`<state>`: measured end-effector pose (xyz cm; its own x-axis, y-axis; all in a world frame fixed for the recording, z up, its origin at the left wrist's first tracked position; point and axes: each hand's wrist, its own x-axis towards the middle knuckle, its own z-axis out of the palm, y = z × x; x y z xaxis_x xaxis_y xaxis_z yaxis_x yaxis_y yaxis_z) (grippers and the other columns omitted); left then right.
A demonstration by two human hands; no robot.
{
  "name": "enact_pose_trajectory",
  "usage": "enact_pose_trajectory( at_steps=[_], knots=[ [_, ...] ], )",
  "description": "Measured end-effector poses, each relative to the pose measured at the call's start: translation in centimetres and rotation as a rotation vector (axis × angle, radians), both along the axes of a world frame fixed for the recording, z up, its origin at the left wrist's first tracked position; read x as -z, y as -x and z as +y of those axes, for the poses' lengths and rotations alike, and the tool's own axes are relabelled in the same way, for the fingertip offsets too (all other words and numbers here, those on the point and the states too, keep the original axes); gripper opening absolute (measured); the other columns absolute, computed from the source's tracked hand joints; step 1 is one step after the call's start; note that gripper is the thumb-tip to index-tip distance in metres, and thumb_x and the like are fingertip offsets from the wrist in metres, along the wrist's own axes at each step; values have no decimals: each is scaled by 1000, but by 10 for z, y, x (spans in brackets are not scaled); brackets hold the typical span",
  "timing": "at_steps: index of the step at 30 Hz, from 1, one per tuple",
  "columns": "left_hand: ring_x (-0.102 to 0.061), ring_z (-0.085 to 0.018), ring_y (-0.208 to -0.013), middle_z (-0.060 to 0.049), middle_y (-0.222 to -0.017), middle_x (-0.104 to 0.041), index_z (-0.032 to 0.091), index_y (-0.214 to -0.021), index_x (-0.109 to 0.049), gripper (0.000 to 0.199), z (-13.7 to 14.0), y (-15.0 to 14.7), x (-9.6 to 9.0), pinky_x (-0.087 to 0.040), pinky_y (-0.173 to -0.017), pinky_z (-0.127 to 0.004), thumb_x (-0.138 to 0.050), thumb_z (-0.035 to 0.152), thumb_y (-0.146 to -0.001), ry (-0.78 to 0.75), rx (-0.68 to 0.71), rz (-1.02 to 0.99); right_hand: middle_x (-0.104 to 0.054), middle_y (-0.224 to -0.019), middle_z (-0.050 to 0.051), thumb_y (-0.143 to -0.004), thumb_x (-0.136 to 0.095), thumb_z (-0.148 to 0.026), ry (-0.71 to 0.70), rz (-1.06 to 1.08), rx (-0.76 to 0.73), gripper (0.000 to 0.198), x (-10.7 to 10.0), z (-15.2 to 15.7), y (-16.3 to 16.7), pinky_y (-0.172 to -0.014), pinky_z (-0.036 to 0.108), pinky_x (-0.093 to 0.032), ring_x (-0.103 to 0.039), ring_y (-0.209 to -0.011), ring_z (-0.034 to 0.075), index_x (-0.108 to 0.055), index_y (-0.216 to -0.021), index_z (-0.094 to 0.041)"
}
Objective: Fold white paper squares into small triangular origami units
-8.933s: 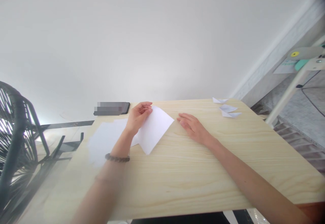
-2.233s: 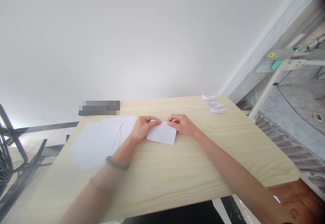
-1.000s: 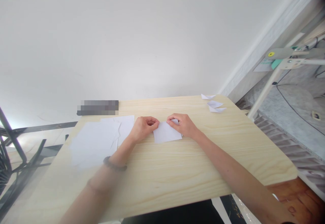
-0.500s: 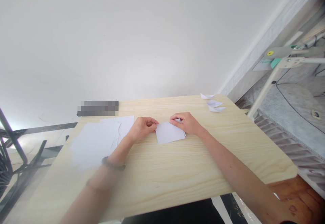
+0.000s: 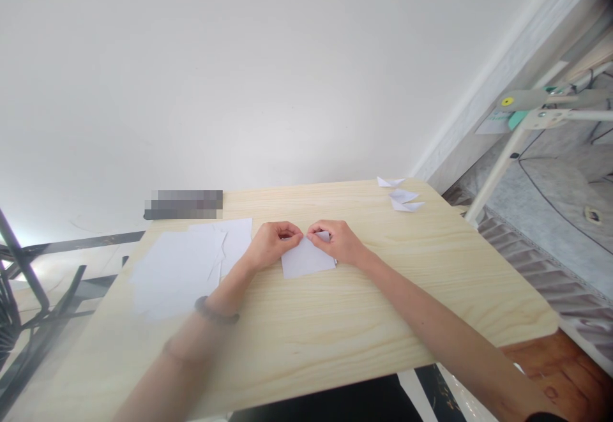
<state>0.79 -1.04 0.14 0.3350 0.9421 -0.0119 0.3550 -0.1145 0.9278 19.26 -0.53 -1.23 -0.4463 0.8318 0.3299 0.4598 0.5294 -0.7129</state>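
A folded sheet of white paper (image 5: 309,262) lies low over the table between my hands. Thumb and fingers of my left hand (image 5: 275,242) pinch its top edge near the middle. Close beside, my right hand (image 5: 335,241) pinches the same edge, fingertips almost touching those of the left. At the paper's right side a second layer peeks out a little. Left of my left hand spreads a pile of loose white sheets (image 5: 182,269), overlapping unevenly.
Several small folded paper pieces (image 5: 405,201) lie at the far right of the wooden table (image 5: 335,332). A dark, pixelated object (image 5: 184,205) is at the back left. A white wall rises behind. Beyond the right edge stands a white metal frame (image 5: 498,166).
My right hand has moved left along the paper's top edge, close to my left hand. The paper has shifted slightly left and toward me.
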Motion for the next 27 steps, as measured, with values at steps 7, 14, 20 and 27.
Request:
enact_pose_trajectory(
  at_steps=[7,14,20,27],
  knots=[
    [-58,-14,-60,-3,-65,-63,14,-74,-62,22,4,7,5,-46,-57,-23,-55,34,-68,74,-19,-44,-63,-78,2,-75,-49,-28,74,17,37,16,-8,7,-20,-59,22,-40,-56,-72,13,-61,-76,-18],
    [-60,-15,-66,-5,-71,-64,14,-76,-62,21,5,7,4,-49,-63,-26,-49,30,-72,98,7,-105,-62,-77,2,-76,-49,-31,132,19,44,17,-6,6,-24,-54,20,-39,-55,-70,13,-60,-76,-17],
    [-55,-13,-61,-3,-70,-63,15,-74,-64,26,1,4,1,-41,-53,-21,-52,38,-72,-46,31,26,-63,-77,1,-76,-48,-26,53,47,15,14,-3,1,-6,-62,22,-40,-55,-70,12,-60,-76,-18],
    [-53,-13,-58,-3,-70,-64,15,-74,-65,30,6,10,5,-40,-52,-21,-51,42,-73,-98,-3,126,-58,-66,-1,-74,-48,-23,108,-3,0,12,-2,10,-21,-54,20,-38,-50,-59,9,-58,-71,-16]
  ],
)
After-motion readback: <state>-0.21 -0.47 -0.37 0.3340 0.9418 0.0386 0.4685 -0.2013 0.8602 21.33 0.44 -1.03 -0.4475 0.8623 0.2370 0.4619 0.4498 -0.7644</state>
